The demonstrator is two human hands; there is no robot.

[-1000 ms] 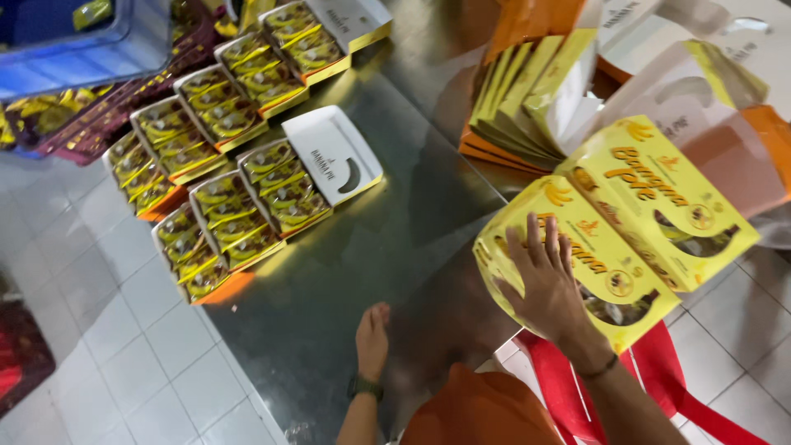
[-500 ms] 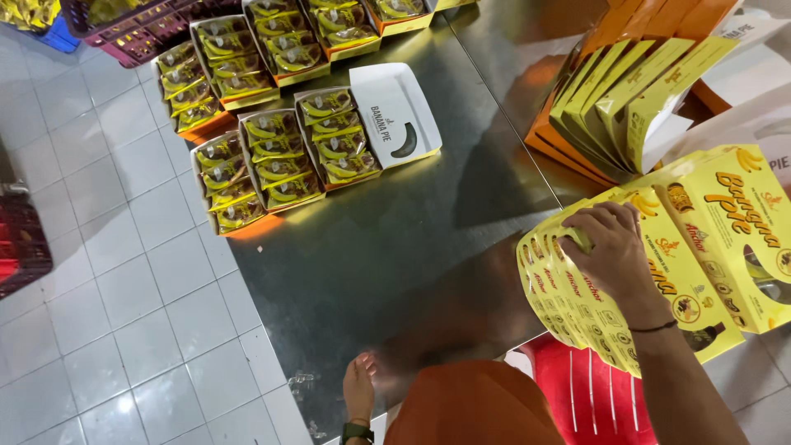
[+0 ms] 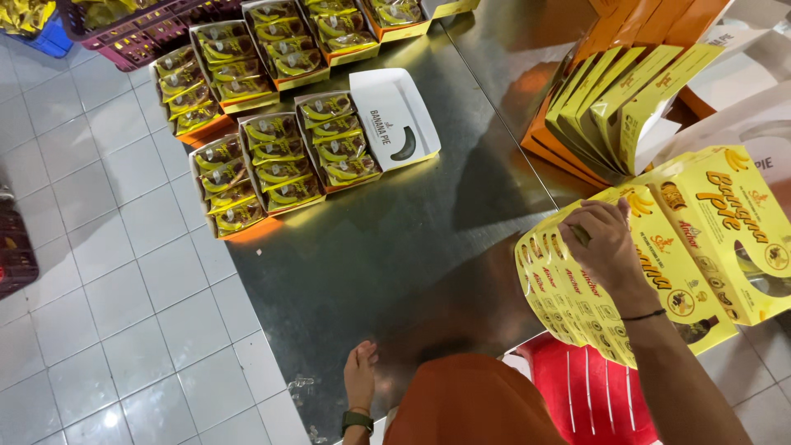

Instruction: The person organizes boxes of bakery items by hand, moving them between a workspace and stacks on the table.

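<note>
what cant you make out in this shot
Head view:
- Right hand on the stack of yellow flat cartons: its fingertips are curled out of sight.
- Left hand on the steel table: its wrist is cut off by the bottom edge.
- Purple crate: cut off by the top edge.

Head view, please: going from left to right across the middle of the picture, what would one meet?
White tiled floor → open trays of yellow-wrapped snacks → white cardboard lid with a dark banana shape → bare grey metal table → right hand on a fanned stack of flat yellow cartons.
</note>
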